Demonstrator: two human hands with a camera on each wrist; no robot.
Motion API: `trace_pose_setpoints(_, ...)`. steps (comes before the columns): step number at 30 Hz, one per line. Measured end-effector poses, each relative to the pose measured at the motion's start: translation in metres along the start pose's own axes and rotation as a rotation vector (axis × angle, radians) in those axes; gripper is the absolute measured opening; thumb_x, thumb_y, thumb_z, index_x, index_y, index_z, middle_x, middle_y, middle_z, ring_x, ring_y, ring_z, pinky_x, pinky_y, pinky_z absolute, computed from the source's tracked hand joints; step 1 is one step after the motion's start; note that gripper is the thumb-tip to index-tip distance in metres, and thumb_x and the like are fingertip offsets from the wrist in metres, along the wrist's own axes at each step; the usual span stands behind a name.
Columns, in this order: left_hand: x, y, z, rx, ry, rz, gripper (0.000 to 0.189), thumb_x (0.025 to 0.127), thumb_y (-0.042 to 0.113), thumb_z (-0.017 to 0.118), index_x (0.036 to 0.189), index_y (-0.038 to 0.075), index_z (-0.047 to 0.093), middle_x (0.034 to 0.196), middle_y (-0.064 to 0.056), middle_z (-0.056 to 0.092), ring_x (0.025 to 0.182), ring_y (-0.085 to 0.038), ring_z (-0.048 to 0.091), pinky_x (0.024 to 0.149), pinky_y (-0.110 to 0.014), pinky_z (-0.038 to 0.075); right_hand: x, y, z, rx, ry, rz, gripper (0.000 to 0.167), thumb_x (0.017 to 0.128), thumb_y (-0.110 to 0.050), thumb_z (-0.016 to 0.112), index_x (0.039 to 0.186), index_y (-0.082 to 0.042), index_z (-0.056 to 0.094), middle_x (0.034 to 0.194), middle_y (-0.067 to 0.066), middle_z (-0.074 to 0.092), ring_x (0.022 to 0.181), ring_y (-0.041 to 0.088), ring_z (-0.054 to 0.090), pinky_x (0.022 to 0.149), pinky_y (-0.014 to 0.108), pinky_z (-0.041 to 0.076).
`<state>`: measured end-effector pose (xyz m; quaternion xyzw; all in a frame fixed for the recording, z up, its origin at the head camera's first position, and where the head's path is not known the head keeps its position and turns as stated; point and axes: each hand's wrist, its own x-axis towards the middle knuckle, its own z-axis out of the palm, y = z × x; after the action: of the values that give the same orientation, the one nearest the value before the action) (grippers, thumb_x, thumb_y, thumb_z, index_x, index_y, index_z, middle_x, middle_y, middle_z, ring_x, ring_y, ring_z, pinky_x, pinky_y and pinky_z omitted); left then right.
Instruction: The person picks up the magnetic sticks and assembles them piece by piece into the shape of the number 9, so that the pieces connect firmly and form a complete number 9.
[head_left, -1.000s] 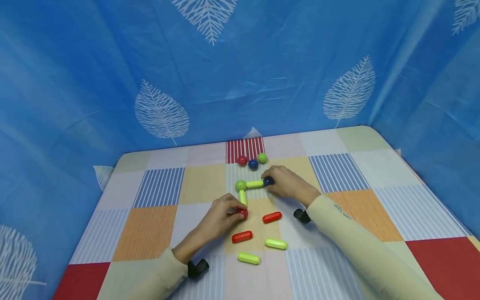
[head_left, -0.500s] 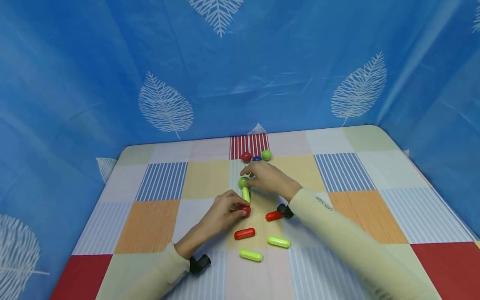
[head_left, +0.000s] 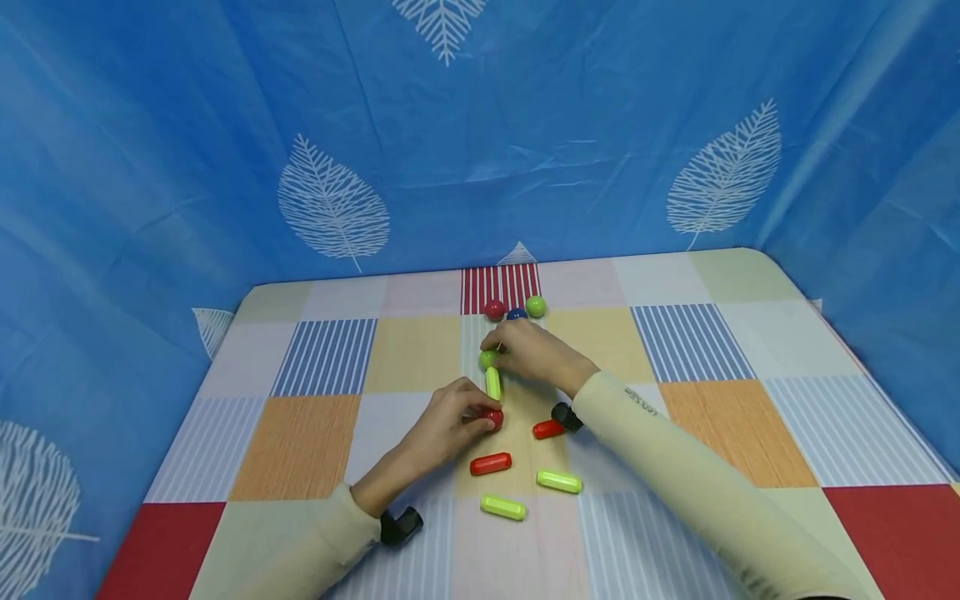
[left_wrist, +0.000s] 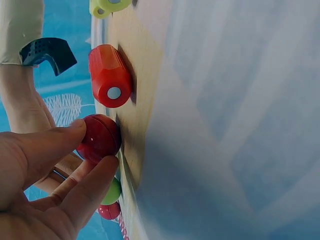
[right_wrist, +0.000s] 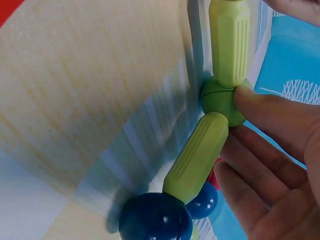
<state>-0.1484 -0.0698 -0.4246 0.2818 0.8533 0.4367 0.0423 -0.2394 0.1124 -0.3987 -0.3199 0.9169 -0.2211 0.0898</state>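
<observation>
My left hand (head_left: 450, 425) pinches a red ball (left_wrist: 100, 139) between thumb and fingertips, low over the cloth. From that ball a yellow-green rod (head_left: 492, 384) runs away from me to a green ball (right_wrist: 215, 102). My right hand (right_wrist: 280, 160) holds this green ball, thumb on one side and fingers on the other. A second yellow-green rod (right_wrist: 197, 155) joins the green ball at an angle and ends at a dark blue ball (right_wrist: 155, 217). In the head view my right hand hides that second rod and the blue ball.
Nearer me lie two loose red rods (head_left: 491, 463) and two loose yellow-green rods (head_left: 558, 481); the right wrist device overlaps one red rod. Behind my right hand sit a red ball (head_left: 494, 310), a blue ball (head_left: 517, 314) and a green ball (head_left: 536, 306). A blue curtain (head_left: 562, 125) stands behind the table.
My right hand has let go of the blue ball at the rod's end and moved left to the green ball, which it now pinches. My left hand keeps hold of the red ball.
</observation>
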Motion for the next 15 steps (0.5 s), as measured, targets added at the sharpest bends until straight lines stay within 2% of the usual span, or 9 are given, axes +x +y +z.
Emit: trace_pose_setpoints(15, 0.0014, 0.0017, 0.0077, 0.002, 0.032, 0.01, 0.015, 0.085, -0.002, 0.074, 0.1, -0.001, 0.074, 0.092, -0.01, 0.059, 0.088, -0.02, 0.066, 0.077, -0.03, 0.057, 0.0003, -0.0011, -0.0005, 0.018, -0.005, 0.031, 0.025, 0.089, -0.007, 0.073, 0.113, -0.004, 0.074, 0.11, 0.005, 0.072, 0.106, 0.019, 0.065, 0.092, 0.034, 0.052)
